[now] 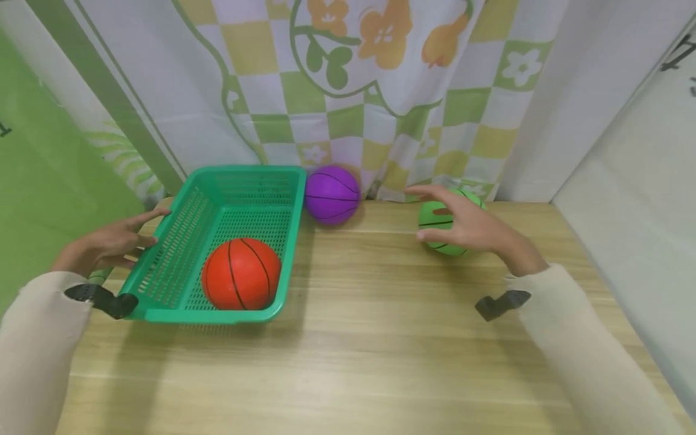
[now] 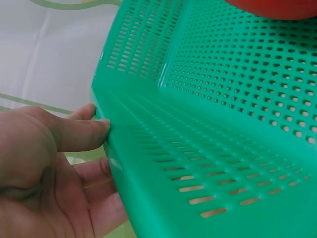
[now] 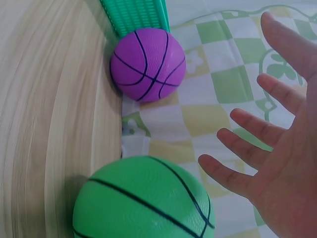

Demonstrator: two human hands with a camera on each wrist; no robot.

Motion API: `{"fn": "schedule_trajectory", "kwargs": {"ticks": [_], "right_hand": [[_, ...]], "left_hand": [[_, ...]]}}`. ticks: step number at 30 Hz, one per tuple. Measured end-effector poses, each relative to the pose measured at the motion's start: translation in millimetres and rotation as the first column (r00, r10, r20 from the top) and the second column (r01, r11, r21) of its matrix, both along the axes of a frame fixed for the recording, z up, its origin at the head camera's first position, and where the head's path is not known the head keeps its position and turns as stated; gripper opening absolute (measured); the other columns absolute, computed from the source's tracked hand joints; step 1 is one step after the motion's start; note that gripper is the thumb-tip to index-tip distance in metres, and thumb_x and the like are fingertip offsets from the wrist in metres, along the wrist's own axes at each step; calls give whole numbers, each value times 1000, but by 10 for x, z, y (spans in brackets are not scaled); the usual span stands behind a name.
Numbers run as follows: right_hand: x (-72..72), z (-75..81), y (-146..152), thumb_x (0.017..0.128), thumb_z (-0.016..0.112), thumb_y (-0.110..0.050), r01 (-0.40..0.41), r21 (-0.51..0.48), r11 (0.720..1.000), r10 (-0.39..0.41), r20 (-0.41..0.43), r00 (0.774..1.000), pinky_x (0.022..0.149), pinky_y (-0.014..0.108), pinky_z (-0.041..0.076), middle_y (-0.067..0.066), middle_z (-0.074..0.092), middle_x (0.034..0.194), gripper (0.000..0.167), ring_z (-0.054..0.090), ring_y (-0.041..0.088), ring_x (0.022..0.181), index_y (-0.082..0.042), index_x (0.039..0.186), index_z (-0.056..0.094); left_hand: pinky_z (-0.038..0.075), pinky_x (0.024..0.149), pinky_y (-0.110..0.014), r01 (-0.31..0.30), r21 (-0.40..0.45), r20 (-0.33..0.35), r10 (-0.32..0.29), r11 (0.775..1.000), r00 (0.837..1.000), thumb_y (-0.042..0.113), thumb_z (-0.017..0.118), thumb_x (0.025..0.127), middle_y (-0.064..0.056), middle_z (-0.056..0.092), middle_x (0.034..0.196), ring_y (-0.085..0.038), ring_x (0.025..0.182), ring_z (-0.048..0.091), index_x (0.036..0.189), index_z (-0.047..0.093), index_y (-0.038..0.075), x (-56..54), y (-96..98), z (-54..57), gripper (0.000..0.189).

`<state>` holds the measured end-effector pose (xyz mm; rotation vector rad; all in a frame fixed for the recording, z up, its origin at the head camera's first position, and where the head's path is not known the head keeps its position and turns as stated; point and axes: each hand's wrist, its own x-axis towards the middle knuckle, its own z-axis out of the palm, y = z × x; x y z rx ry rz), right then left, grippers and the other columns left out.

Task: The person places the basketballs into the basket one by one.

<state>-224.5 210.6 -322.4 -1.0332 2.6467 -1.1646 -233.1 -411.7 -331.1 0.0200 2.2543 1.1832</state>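
Note:
A green plastic basket [image 1: 296,241] stands on the left of the table, holding a red ball [image 1: 241,273]. At its left side, my left hand [image 1: 111,241] holds the rim, thumb tip on the edge and fingers passing behind it, as the left wrist view shows. My right hand [image 1: 467,223] is over a green ball [image 1: 435,219] at the back right. Its fingers are spread, and the right wrist view shows them apart from the green ball [image 3: 143,203]. Against the basket's right side, near the back edge, sits a purple ball [image 1: 333,195].
A patterned curtain [image 1: 348,127] hangs along the back edge of the wooden table [image 1: 370,338]. To the right rises a pale wall [image 1: 641,181]. Green fabric [image 1: 49,163] hangs on the left.

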Motion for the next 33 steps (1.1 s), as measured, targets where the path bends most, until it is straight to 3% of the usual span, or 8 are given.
{"fn": "schedule_trajectory", "kwargs": {"ticks": [9, 13, 20, 29, 33], "right_hand": [[57, 7, 202, 90, 75, -13, 29, -10, 1000, -29, 19, 999, 100, 61, 41, 15, 39, 152, 72, 39, 45, 133, -7, 152, 39], [111, -4, 311, 90, 75, -10, 56, -23, 998, -55, 35, 998, 99, 60, 42, 13, 36, 155, 71, 40, 44, 133, -6, 152, 40], [165, 27, 445, 90, 74, -8, 125, -25, 992, -123, 40, 992, 101, 58, 41, 12, 33, 157, 71, 41, 40, 134, -9, 152, 40], [244, 58, 625, 89, 74, -5, 186, -49, 981, -183, 69, 981, 102, 65, 35, 12, 34, 157, 73, 38, 40, 134, -7, 153, 39], [288, 39, 696, 89, 74, -6, 209, -42, 977, -207, 59, 977, 97, 65, 42, 12, 37, 155, 72, 44, 44, 130, -9, 153, 40]], "left_hand": [[54, 86, -48, -22, -14, 16, 23, 1000, 1000, 6, 40, 105, -43, 23, 147, -38, 115, 57, 159, -13, 21, -1, -28, 7, 77], [54, 86, -49, -19, -12, 25, 20, 1000, 999, 7, 40, 103, -40, 31, 145, -39, 115, 57, 159, -14, 22, -14, -6, -18, 79], [54, 84, -48, -26, -12, 29, 26, 1000, 999, 6, 38, 104, -40, 25, 147, -37, 116, 57, 159, -14, 24, -13, -2, -8, 78], [54, 86, -49, -24, -4, 29, 24, 1000, 999, 5, 39, 104, -40, 26, 146, -39, 116, 57, 159, -15, 23, -18, 10, 10, 79], [53, 87, -49, -21, -7, 37, 21, 1000, 999, 5, 38, 103, -42, 24, 147, -41, 118, 55, 158, -17, 23, -12, -9, -4, 79]]}}
